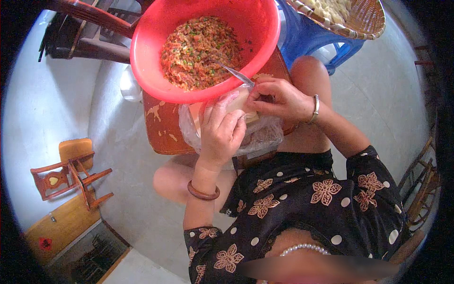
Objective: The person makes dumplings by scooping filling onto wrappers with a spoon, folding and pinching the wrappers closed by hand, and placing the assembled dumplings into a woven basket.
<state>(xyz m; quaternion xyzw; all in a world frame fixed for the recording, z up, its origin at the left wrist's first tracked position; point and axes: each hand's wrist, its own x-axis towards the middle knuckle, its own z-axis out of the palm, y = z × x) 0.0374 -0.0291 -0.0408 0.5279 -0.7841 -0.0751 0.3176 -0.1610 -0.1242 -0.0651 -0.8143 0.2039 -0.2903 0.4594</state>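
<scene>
Left hand half-curled over a crinkled clear bag, right hand bunched; both holds unclear. Smooth round bowl, top cut off.

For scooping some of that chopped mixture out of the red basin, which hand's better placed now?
Probably the right hand: it appears to hold the metal utensil, whose far end reaches over the chopped mixture in the red basin. The left hand is at the plastic bag.
</scene>
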